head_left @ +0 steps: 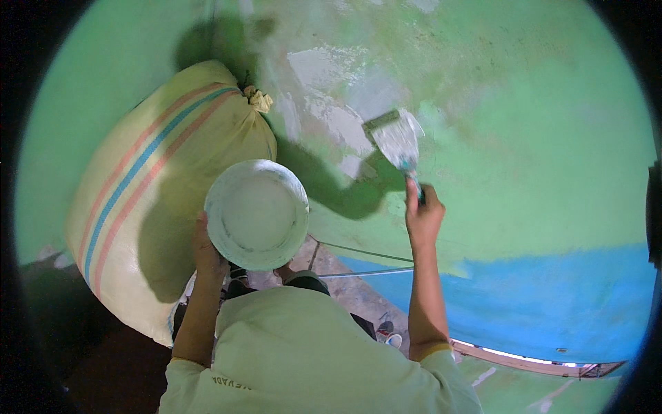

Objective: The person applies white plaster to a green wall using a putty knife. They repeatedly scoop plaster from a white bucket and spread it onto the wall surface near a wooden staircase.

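Note:
My left hand grips a pale round bowl by its left side, with its open top facing up. Whitish material coats the inside of the bowl. In my right hand is a putty knife, held by its blue-green handle, my fingers wrapped round it. White filler smears the wide blade, which is at the green wall; whether its edge touches the wall I cannot tell. Beside the blade, rough white and grey patches cover part of the wall.
A large tied cream sack with red and blue stripes stands left of the bowl, close to the wall. A blue band runs along the wall at the lower right. Thin cables or rods cross behind my right forearm.

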Action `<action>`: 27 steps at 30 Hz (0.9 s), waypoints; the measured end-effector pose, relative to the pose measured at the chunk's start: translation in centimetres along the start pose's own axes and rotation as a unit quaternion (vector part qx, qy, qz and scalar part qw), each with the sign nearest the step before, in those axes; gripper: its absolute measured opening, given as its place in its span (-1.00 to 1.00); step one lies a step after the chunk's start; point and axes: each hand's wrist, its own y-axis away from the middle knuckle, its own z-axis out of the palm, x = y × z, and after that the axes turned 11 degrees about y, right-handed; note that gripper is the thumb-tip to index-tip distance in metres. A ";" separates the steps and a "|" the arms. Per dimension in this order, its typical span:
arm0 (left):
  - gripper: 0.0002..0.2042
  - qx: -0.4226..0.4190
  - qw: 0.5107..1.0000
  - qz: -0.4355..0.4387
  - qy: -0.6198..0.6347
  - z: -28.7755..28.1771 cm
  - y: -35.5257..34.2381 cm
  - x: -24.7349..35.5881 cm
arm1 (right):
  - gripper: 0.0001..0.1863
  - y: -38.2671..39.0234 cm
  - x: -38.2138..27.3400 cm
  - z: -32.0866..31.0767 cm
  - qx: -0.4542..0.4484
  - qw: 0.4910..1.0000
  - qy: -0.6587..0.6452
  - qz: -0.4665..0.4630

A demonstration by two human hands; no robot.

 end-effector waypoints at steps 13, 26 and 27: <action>-0.39 -0.021 0.970 -0.098 0.222 -8.4 -4.4 1.6 | -0.70 1.8 0.9 0.9 0.022 0.999 -0.023 0.033; -0.36 0.029 1.000 -0.012 0.001 -4.2 -1.1 3.6 | -0.74 7.1 2.2 -3.5 0.069 0.997 0.029 -0.019; -0.36 0.014 1.000 -0.014 0.002 -2.9 -0.8 3.8 | -0.70 6.3 1.4 -3.9 0.029 0.999 0.031 0.001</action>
